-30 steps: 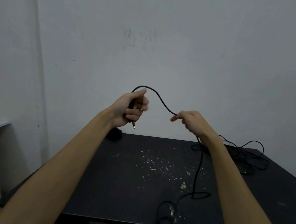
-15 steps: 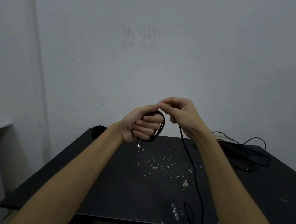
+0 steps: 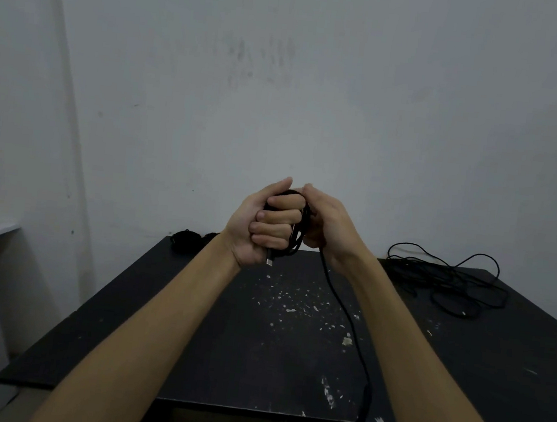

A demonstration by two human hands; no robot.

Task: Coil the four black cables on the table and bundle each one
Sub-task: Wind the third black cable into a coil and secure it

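Black thin cable (image 3: 350, 316) trails from your hands down across the scuffed black bench (image 3: 188, 338) and over its near edge, and that loose tail is shorter than it was a second ago, when a wide arc still hung between your hands. Your left hand (image 3: 262, 224) has its fingers (image 3: 278, 216) curled tight round the small coil, the metal plug tip (image 3: 269, 261) poking out below the fist. Your right hand (image 3: 329, 224) has come in against the coil, its fingers pinching the strand as it lays on another loop. That reads as one more turn gained, with a good length left to wind before you can bundle this one. Farther back at the right lies a loose tangle of black cables (image 3: 451, 287), uncoiled, and at the far left edge a small dark bundle (image 3: 185, 237), probably finished work, though it is too dim to tell.
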